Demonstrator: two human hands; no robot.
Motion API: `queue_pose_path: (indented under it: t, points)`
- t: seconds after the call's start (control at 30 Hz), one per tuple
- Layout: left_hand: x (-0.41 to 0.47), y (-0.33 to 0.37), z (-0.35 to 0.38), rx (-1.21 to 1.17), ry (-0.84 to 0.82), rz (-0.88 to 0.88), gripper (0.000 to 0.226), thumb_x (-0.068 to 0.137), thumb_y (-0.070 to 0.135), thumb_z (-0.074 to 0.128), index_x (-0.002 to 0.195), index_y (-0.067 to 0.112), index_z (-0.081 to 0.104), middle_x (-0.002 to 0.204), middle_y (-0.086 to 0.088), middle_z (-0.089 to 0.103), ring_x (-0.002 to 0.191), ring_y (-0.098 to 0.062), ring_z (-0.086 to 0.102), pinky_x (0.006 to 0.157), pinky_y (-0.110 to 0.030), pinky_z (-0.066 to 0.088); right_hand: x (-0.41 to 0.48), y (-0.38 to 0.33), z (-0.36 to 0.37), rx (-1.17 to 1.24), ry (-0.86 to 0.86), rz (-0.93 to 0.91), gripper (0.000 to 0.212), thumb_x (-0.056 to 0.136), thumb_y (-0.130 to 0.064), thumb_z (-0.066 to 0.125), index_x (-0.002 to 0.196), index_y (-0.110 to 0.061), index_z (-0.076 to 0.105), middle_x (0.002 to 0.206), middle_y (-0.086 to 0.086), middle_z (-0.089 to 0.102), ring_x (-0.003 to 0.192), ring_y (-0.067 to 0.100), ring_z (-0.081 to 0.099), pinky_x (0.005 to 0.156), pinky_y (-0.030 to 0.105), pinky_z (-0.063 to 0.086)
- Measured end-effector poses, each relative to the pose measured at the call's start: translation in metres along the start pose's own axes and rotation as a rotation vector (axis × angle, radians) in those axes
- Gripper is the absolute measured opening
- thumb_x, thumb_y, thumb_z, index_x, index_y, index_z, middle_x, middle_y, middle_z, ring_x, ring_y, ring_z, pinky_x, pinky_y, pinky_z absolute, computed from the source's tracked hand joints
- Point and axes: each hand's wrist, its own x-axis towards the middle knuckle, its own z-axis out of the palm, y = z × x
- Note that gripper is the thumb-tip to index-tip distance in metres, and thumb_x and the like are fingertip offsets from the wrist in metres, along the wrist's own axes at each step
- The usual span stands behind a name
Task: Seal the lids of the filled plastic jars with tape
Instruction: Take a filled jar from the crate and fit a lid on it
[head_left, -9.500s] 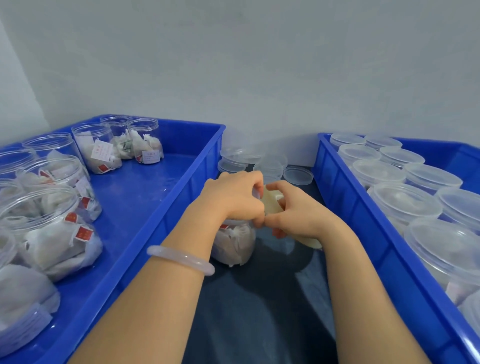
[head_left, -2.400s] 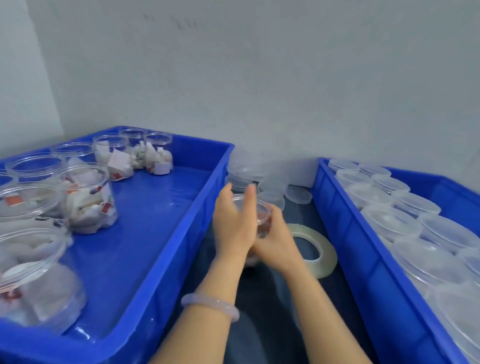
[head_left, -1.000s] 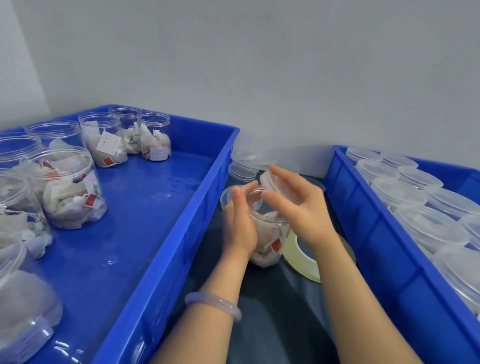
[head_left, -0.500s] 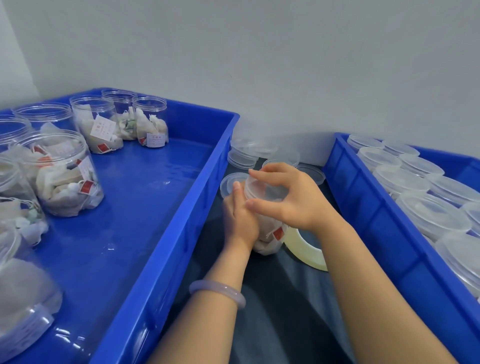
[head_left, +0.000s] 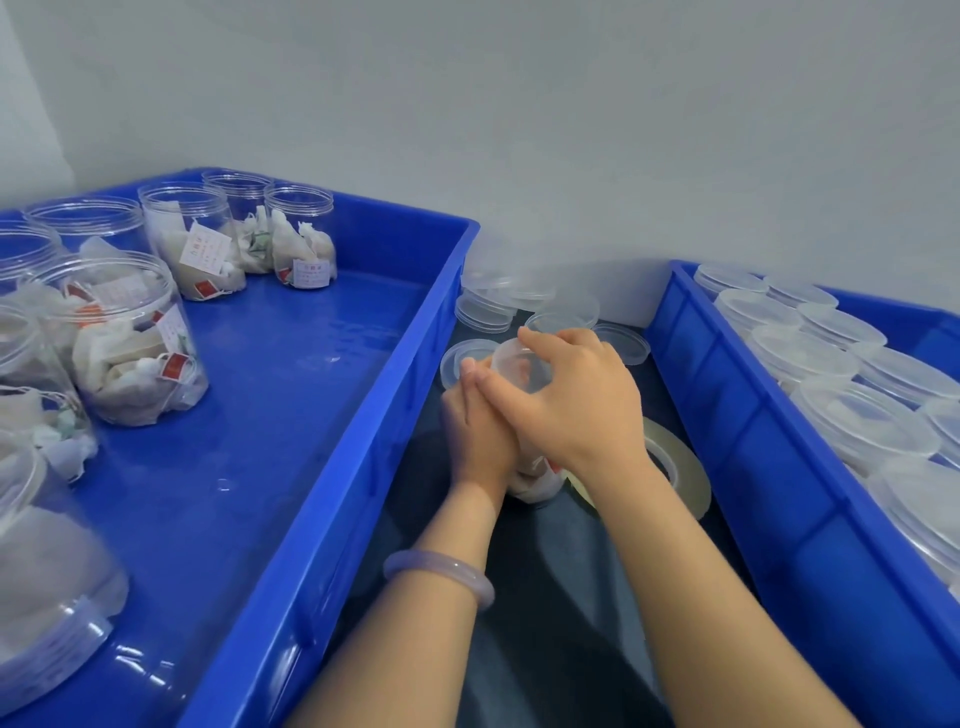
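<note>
Right hand (head_left: 576, 405) grips the lid (head_left: 511, 364); left hand (head_left: 478, 423) — fingers straight — presses the jar (head_left: 535, 478); 1 tape roll (head_left: 678, 467) just beside.

Your right hand (head_left: 576, 410) sits on top of the jar (head_left: 535, 475), fingers curled over the clear lid (head_left: 519, 358). Your left hand (head_left: 480, 431) presses the jar's left side, fingers straight. Tape roll (head_left: 680, 467) lies flat just right of the jar, partly behind your wrist. Loose lids (head_left: 488, 312) are stacked behind. Left bin (head_left: 395, 415) holds open filled jars; right bin (head_left: 727, 415) holds lidded ones.
</note>
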Motion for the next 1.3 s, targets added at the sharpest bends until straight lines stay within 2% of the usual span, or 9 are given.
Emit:
queue_pose_path:
  t: [0.13, 0.3, 0.43, 0.53, 0.63, 0.73, 0.9, 1.13, 1.3]
  points:
    - [-0.001, 0.002, -0.001, -0.015, -0.04, 0.074, 0.056, 0.103, 0.005, 0.028, 0.052, 0.016, 0.047, 0.04, 0.016, 0.05, 0.043, 0.006, 0.046, 0.047, -0.008, 0.035, 0.007, 0.01, -0.018, 0.221, -0.185, -0.059, 0.053, 0.074, -0.05, 0.072, 0.123, -0.033, 0.062, 0.127, -0.01, 0.056, 0.119, 0.009, 0.049, 0.092, 0.025, 0.039]
    - [0.0, -0.002, -0.003, 0.084, -0.084, 0.124, 0.057, 0.1, -0.005, 0.034, 0.049, 0.015, 0.05, 0.044, 0.015, 0.055, 0.044, 0.011, 0.048, 0.048, -0.004, 0.033, -0.008, 0.001, -0.003, 0.113, 0.145, -0.101, 0.052, 0.073, -0.052, 0.071, 0.121, -0.034, 0.064, 0.104, -0.007, 0.051, 0.093, 0.014, 0.056, 0.073, 0.031, 0.045]
    - [-0.002, 0.003, -0.002, -0.011, -0.066, 0.104, 0.047, 0.101, 0.0, 0.027, 0.063, 0.007, 0.054, 0.069, -0.001, 0.053, 0.045, 0.009, 0.048, 0.049, -0.005, 0.034, 0.006, 0.014, -0.015, 0.263, -0.074, -0.177, 0.042, 0.071, -0.037, 0.079, 0.111, -0.031, 0.07, 0.102, -0.013, 0.05, 0.095, 0.0, 0.052, 0.082, 0.024, 0.043]
    - [-0.001, 0.0, -0.002, -0.018, -0.055, 0.125, 0.066, 0.101, -0.002, 0.027, 0.044, 0.018, 0.054, 0.053, -0.003, 0.048, 0.044, 0.008, 0.048, 0.049, -0.007, 0.035, 0.009, 0.02, -0.018, 0.297, -0.177, -0.188, 0.042, 0.071, -0.037, 0.079, 0.112, -0.032, 0.07, 0.112, -0.017, 0.052, 0.105, -0.003, 0.05, 0.09, 0.019, 0.038]
    - [0.002, -0.005, -0.002, -0.009, -0.043, 0.07, 0.062, 0.102, 0.003, 0.031, 0.046, 0.023, 0.049, 0.042, 0.01, 0.047, 0.044, 0.003, 0.041, 0.05, -0.017, 0.036, -0.001, 0.011, 0.0, 0.163, 0.025, -0.044, 0.047, 0.072, -0.054, 0.072, 0.114, -0.034, 0.068, 0.128, -0.012, 0.056, 0.118, 0.01, 0.048, 0.087, 0.02, 0.033]
    - [0.002, -0.005, -0.001, 0.037, -0.05, 0.051, 0.049, 0.098, -0.004, 0.041, 0.057, 0.023, 0.038, 0.049, 0.013, 0.043, 0.044, 0.007, 0.044, 0.047, -0.006, 0.031, -0.006, -0.001, 0.009, 0.038, 0.109, 0.035, 0.049, 0.073, -0.062, 0.067, 0.113, -0.034, 0.068, 0.129, -0.01, 0.057, 0.119, 0.019, 0.047, 0.08, 0.024, 0.031]
    - [0.0, 0.0, -0.002, -0.035, -0.042, 0.075, 0.06, 0.1, 0.0, 0.031, 0.047, 0.025, 0.043, 0.04, 0.018, 0.047, 0.043, 0.007, 0.044, 0.047, -0.008, 0.034, 0.006, 0.011, -0.018, 0.305, -0.112, -0.119, 0.04, 0.072, -0.039, 0.077, 0.11, -0.028, 0.071, 0.124, -0.01, 0.061, 0.117, 0.004, 0.051, 0.096, 0.024, 0.04]
    - [-0.001, 0.005, -0.003, 0.003, -0.065, 0.083, 0.071, 0.099, 0.0, 0.03, 0.041, 0.034, 0.053, 0.039, 0.018, 0.043, 0.043, 0.003, 0.039, 0.046, -0.011, 0.031, 0.008, 0.014, -0.016, 0.418, -0.106, -0.164, 0.042, 0.071, -0.025, 0.079, 0.112, -0.027, 0.07, 0.123, -0.009, 0.063, 0.12, 0.005, 0.052, 0.104, 0.036, 0.04]
    - [0.0, 0.002, -0.003, 0.021, -0.06, 0.044, 0.045, 0.098, 0.007, 0.04, 0.06, 0.03, 0.048, 0.059, 0.017, 0.048, 0.06, -0.005, 0.041, 0.058, -0.02, 0.036, 0.004, 0.011, -0.017, 0.246, 0.269, -0.357, 0.038, 0.073, -0.042, 0.068, 0.105, -0.024, 0.072, 0.12, -0.006, 0.059, 0.109, 0.02, 0.055, 0.086, 0.025, 0.043]
